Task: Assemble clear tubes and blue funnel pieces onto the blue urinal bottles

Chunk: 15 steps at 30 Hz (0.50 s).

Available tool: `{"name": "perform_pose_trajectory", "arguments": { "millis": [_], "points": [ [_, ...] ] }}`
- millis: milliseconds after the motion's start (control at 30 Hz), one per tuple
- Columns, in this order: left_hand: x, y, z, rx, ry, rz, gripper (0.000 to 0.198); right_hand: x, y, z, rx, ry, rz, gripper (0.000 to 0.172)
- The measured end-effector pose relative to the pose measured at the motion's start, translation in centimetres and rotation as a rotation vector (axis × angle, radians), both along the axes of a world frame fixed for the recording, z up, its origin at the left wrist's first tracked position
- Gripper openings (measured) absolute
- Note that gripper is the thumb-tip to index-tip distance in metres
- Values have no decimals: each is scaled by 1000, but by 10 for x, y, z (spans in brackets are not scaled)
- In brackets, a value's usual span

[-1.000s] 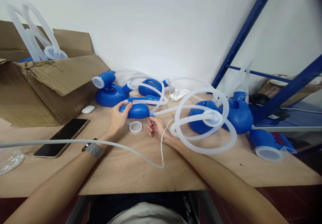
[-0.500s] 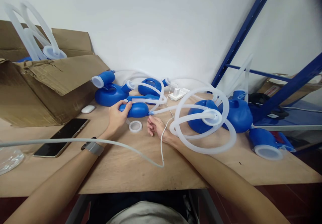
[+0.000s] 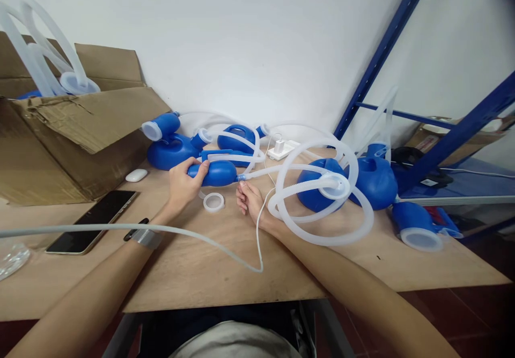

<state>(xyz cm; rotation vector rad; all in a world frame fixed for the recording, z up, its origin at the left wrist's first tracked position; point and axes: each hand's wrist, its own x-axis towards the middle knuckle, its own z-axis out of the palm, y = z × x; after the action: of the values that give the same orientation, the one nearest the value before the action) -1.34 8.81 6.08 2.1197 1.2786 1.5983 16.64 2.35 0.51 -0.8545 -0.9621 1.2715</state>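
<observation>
My left hand (image 3: 186, 182) is wrapped round a blue plastic urinal bottle (image 3: 217, 173), held on its side above the table. Out of the bottle's right end comes a clear connector (image 3: 241, 177), joined to a translucent hose (image 3: 277, 170). My right hand (image 3: 250, 199) is closed just below, thumb and forefinger pinched at the connector and the other fingers curled. Below the bottle a round translucent cap (image 3: 213, 202) lies on the table. To the right, the coiled hose rests over another blue bottle (image 3: 308, 186) with a white lid (image 3: 335, 187).
A cardboard box (image 3: 72, 148) with more hoses stands left. A phone (image 3: 94, 221) and a white earbud case (image 3: 137, 175) lie near it. Several blue bottles (image 3: 171, 151) sit by the wall. A white cable (image 3: 225, 250) hangs across the front. Blue shelving (image 3: 386, 52) stands right.
The whole view has shifted slightly, so most things sit a little further left. Both hands keep the same hold at the bottle and its connector.
</observation>
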Motion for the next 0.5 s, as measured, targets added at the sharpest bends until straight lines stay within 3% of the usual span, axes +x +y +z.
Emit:
{"name": "perform_pose_trajectory", "arguments": {
  "millis": [300, 500],
  "points": [
    [-2, 1, -12, 220, 123, 27, 31, -7, 5, -2, -35, 120, -65, 47],
    [5, 0, -14, 131, 81, 4, 34, -7, 7, -4, -29, 160, -111, 45]
  ]
}}
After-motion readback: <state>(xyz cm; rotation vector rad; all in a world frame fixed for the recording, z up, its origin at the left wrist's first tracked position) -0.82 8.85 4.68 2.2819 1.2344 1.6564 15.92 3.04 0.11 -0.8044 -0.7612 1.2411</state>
